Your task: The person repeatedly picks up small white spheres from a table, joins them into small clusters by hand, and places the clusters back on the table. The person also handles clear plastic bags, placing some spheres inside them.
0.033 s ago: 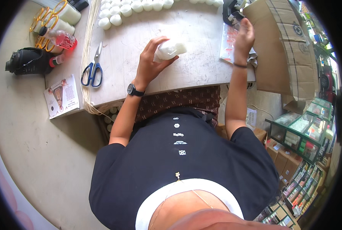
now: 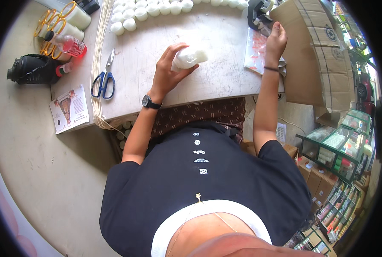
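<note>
Bright, whitish light washes over the tabletop (image 2: 135,60), palest around the white bundle (image 2: 191,57), where detail partly bleaches out. A soft shadow lies below the tabletop's left edge. Glare whitens the upper right rim; the shelves (image 2: 340,210) bow with fisheye distortion, and the corners fall to black.

Blue-handled scissors (image 2: 109,65) are lying on the bench (image 2: 135,73). Just left of the scissors, a bundle of pale cords (image 2: 100,38) is running; farther left, a black flask (image 2: 34,70) is resting. A leaflet (image 2: 69,109) is lying to the scissors' lower left, and a bottle of red liquid (image 2: 70,45) is sitting upper left.
</note>
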`<state>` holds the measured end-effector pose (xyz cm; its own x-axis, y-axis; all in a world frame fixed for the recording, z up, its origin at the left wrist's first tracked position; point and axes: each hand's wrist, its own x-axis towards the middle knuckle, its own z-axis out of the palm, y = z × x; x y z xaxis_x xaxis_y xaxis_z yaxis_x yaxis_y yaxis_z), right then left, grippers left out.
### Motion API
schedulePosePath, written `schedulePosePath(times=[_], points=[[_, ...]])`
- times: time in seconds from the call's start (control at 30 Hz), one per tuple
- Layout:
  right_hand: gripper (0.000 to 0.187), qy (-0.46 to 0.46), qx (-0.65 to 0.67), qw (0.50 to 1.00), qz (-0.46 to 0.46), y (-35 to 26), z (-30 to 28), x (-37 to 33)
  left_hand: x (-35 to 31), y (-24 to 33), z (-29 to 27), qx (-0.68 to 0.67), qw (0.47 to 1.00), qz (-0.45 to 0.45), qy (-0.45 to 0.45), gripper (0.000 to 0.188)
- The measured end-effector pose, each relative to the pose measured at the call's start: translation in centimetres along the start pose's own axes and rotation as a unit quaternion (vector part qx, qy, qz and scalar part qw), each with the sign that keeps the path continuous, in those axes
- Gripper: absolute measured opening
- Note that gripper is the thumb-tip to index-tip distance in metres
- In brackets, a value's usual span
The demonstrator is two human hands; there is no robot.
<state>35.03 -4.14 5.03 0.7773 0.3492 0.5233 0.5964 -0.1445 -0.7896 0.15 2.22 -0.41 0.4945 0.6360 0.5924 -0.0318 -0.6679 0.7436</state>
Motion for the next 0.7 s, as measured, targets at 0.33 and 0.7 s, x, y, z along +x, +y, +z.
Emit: schedulePosePath(times=[0.33,0.7], points=[[0.022,-0.168,0.14,0.917,0.334,8.9,2.5,11.3,-0.7,1.2,-0.5,-0.045,0.998,-0.038,-0.035,0.058],[0.023,-0.096,0.145,0.967,0.188,8.0,0.6,2.8,-0.6,1.3,-0.7,-0.039,0.997,-0.048,-0.035,0.058]])
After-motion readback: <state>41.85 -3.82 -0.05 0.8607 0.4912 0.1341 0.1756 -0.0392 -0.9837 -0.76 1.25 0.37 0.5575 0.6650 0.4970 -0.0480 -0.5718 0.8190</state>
